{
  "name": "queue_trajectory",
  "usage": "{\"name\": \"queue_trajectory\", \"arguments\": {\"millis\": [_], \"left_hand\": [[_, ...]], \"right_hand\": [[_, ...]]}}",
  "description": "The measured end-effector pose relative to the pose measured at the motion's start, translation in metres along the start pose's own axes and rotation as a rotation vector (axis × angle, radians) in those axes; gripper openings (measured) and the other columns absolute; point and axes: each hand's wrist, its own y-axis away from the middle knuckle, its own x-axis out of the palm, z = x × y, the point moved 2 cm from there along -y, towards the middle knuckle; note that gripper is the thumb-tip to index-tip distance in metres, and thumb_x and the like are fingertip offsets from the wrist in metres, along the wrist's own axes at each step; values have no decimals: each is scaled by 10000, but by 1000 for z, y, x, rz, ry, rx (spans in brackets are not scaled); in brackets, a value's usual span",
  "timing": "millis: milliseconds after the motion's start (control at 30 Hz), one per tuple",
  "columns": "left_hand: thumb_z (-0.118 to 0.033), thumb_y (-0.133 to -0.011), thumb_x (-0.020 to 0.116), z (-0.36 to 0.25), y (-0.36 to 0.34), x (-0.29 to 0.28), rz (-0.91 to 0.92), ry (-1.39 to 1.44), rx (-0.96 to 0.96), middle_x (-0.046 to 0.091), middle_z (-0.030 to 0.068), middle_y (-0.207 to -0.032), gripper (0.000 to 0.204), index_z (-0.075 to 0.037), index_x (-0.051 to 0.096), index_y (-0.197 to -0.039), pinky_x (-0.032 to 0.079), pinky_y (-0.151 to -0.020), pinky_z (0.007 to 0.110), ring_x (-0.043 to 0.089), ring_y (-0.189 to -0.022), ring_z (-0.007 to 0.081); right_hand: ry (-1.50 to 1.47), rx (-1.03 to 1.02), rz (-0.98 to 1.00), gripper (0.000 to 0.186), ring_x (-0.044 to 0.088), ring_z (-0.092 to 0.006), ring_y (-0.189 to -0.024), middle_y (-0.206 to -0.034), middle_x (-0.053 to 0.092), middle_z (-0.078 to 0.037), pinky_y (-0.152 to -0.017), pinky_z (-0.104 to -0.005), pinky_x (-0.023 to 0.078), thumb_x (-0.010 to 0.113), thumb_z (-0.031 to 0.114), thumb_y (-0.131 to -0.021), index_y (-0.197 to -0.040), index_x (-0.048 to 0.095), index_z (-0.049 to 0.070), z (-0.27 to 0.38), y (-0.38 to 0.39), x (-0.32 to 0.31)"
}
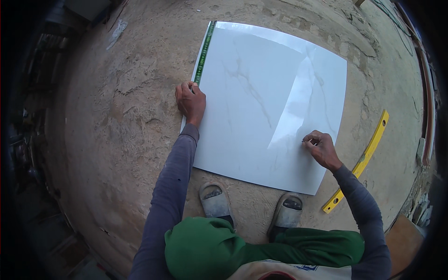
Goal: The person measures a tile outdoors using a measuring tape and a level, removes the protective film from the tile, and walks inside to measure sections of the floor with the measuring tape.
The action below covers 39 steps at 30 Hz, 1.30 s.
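**tilefan:** so what's lying there on the ground? Describe the slab for me.

**dustyknees:** It's a big square white tile (266, 102), glossy, with faint grey marble-style veining running down the middle. A bright patch of light is glaring off its right half. It's lying flat on a rough bare concrete floor (121, 140), turned a bit so its far right corner is pointing away. A green measuring tape (203, 53) is running along the tile's left edge, from the far left corner down toward the person.

**tilefan:** And where are the hands sitting compared to it?

**dustyknees:** The left hand (190, 100) is resting right on the tile's left edge, about midway along it, fingers curled down and pressing on the near end of the tape. The right hand (321, 148) is over the tile's near right part, fingers pinched closed around a thin pointed marking tool (307, 140). Can't tell if it's a pencil or a scriber, it's too small. Its tip is pointing left, and it's touching or just above the tile surface.

**tilefan:** Anything else around?

**dustyknees:** A yellow spirit level (361, 161) is lying on the floor just to the right of the tile, well clear of the right hand. The person is squatting at the near edge, in green trousers and grey-blue sleeves, with two dusty slippers (215, 198) just short of the tile's near edge.
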Motion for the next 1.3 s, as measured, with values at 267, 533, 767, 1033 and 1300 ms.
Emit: {"name": "queue_trajectory", "arguments": {"millis": [267,533,767,1033,1300], "left_hand": [[-172,-1009,544,-73,-60,-72,393,431,-210,712,124,-832,156,-22,585,-997,532,-685,400,694,-707,227],[-219,-999,607,-206,-69,-248,418,501,-125,639,22,-642,249,8,707,-1025,450,-546,307,575,-554,90],[-292,-971,655,-317,-66,-427,456,386,-197,630,32,-605,326,6,739,-870,452,-561,321,576,-558,107],[-332,-937,674,-394,-33,-592,633,257,-217,690,89,-652,349,1,763,-886,499,-622,353,661,-614,186],[-289,-954,656,-434,-13,-675,740,351,-169,677,63,-658,334,28,755,-926,477,-608,325,612,-601,132]], "right_hand": [[-98,7,-241,104,603,-112,-738,-861,662,-52,-688,-267,505,654,51,-917,-935,701,-40,94,37,-97],[-302,344,-344,128,608,-108,-735,-835,624,-29,-703,-263,514,657,77,-933,-942,684,-48,214,205,-184],[-55,465,-354,156,653,-162,-689,-840,694,-114,-664,-297,528,662,100,-856,-864,702,-50,336,381,-225],[-397,1130,-485,91,668,-184,-514,-624,655,-101,-475,-307,536,662,55,-773,-763,698,-28,378,668,-179],[-161,1112,-348,240,643,-112,-609,-670,712,-90,-569,-328,530,730,227,-841,-749,748,5,461,826,-51]]}}
